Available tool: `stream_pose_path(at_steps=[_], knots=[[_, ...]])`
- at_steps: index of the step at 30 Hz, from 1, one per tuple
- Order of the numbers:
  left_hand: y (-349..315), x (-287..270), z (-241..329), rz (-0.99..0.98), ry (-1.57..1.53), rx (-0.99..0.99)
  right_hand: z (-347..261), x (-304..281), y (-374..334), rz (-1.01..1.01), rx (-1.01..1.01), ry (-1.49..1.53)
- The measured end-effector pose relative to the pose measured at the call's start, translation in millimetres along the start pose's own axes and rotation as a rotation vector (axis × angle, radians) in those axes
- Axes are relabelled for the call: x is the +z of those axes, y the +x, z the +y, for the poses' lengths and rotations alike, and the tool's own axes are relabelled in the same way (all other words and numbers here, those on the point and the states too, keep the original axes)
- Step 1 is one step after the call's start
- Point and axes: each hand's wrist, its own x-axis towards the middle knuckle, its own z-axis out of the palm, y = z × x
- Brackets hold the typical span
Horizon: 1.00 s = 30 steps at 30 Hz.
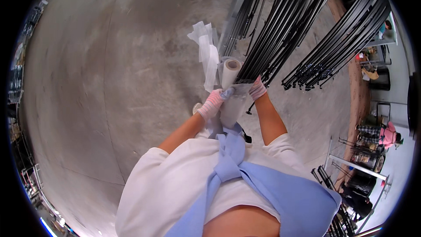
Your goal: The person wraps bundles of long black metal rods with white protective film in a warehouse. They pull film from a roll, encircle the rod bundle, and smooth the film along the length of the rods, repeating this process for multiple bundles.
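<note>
My left hand (213, 102), in a pink-and-white striped glove with bluish fingertips, is closed on the left edge of a clear plastic film (233, 107). The film hangs in front of my body and reaches toward my other hand. My right hand (258, 89), in a similar glove, is at the right side of the film, beside the lower ends of a bundle of long black rods (274, 31). Its fingers are mostly hidden behind the film and rods. Just beyond my left hand stands a roll of whitish film (229, 74) with a cardboard core.
White strips (206, 53) hang left of the roll, by a grey metal post (237, 9). Another bundle of black rods (337, 39) hangs at the right. Far right, a person in pink (387, 135) is near a metal frame (359, 167). Grey concrete floor (144, 61) spreads left.
</note>
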Motion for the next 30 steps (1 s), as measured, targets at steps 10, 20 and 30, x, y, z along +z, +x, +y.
stream_pose_path(at_steps=[10,20,30], knots=[[34,-20,48,-0.185,0.495,0.489,3,4,-8,0.025,-0.025,0.120],[12,-10,60,-0.307,0.255,0.543,-11,28,-60,0.165,-0.026,-0.377],[7,-50,56,-0.412,0.241,0.446,11,18,-50,0.353,-0.024,0.059]])
